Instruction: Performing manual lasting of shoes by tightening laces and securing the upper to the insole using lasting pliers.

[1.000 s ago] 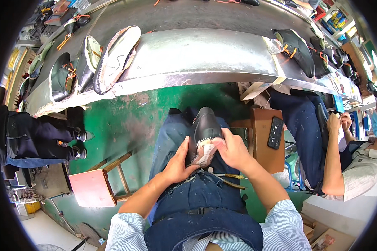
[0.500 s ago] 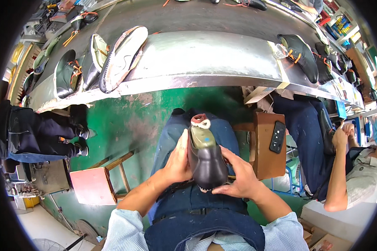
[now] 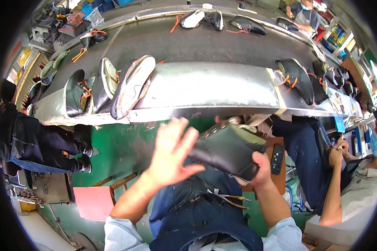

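Black boot upper (image 3: 228,150), dark leather, stitched white along its lower edge, pale green-grey lining at the collar, tilted on its side above the lap. Clamped at its lower right end by the right hand (image 3: 262,169), fingers wrapped under and thumb over. Just right of the left hand (image 3: 171,152), fingers spread wide apart, palm open, fingertips near the stitched edge but contact impossible to tell. One boot in hand. Three shoe pieces side by side on the near left of the conveyor belt (image 3: 205,85): a dark shoe (image 3: 75,94), a pale-soled one (image 3: 102,83), a long sole (image 3: 132,85). One more dark shoe (image 3: 297,79) at the right. One pair of pliers (image 3: 228,198) on the lap.
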Available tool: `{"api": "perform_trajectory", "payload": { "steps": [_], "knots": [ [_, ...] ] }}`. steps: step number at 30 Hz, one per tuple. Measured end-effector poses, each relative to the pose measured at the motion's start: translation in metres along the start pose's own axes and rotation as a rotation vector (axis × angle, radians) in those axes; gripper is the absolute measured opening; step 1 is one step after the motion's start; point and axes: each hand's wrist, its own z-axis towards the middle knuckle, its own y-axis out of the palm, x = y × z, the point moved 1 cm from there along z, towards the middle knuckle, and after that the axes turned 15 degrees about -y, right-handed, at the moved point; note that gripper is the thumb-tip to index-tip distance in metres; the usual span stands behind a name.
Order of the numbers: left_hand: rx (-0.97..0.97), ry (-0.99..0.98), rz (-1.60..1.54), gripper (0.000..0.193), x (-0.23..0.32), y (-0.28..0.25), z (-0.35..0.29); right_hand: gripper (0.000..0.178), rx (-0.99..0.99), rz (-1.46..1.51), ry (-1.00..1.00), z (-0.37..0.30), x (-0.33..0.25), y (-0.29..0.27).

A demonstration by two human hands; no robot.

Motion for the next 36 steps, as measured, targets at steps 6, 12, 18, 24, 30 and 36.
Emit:
{"api": "perform_trajectory", "payload": {
  "steps": [6, 12, 18, 24, 30, 36],
  "knots": [
    [0.465, -0.407, 0.508, 0.084, -0.143, -0.063, 0.054, 0.058, 0.223, -0.194, -0.610, 0.138, -0.034, 0.023],
    [-0.032, -0.950, 0.421, 0.071, -0.156, -0.087, 0.107, 0.055, 0.156, -0.899, -0.806, 0.352, -0.006, -0.058],
    [0.045, -0.985, 0.237, 0.081, -0.159, -0.089, 0.104, 0.083, 0.110, -1.689, -0.158, 0.414, 0.022, -0.087],
    [0.070, -0.950, 0.275, 0.081, -0.167, -0.086, 0.101, 0.082, 0.233, -1.713, -0.130, 0.406, 0.032, -0.083],
    [0.055, -0.896, 0.288, 0.081, -0.167, -0.093, 0.096, 0.071, -0.003, -1.446, -0.492, 0.266, 0.051, -0.050],
    [-0.119, -0.906, -0.564, 0.066, -0.104, -0.067, 0.029, 0.071, -0.201, -0.374, -0.028, 0.076, 0.035, 0.002]
  ]
}}
